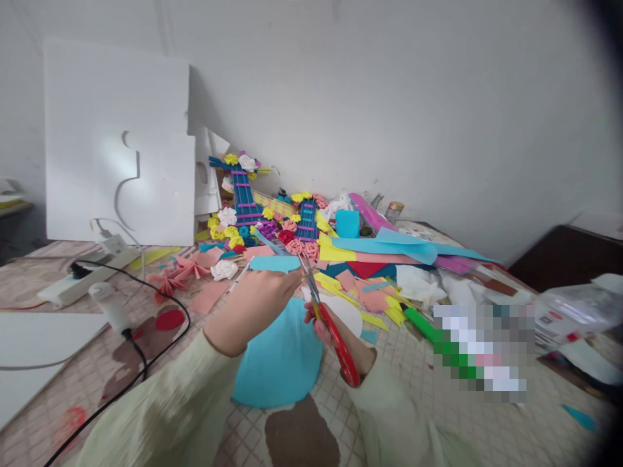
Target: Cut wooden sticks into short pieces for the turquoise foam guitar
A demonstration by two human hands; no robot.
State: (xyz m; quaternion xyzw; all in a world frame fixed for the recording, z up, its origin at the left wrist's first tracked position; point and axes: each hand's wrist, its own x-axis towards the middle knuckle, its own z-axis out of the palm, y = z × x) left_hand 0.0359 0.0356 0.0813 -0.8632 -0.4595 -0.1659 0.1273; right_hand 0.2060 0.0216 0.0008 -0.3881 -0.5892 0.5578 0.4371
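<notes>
My right hand (pixel 348 334) is closed around red-handled scissors (pixel 341 350), whose metal blades point up and away from me. The blades look slightly parted near their tips. Just left of them, my left hand (pixel 243 308) is closed, back toward me, with its fingertips mostly hidden. It grips a light blue sheet of paper (pixel 282 363), which spreads out below the hand. Another light blue piece (pixel 275 263) shows just beyond my knuckles; I cannot tell if it is the same sheet. The fingers of both hands are close together near the blades.
Paper flowers (pixel 294 246) and decorated blue guitar-like shapes (pixel 246 198) lie at the back. Coloured scraps (pixel 372 295) cover the middle. At left are a power strip (pixel 82 275), a glue gun (pixel 109 305), its black cord and a white board (pixel 117 143); a green tube (pixel 421 324) lies right.
</notes>
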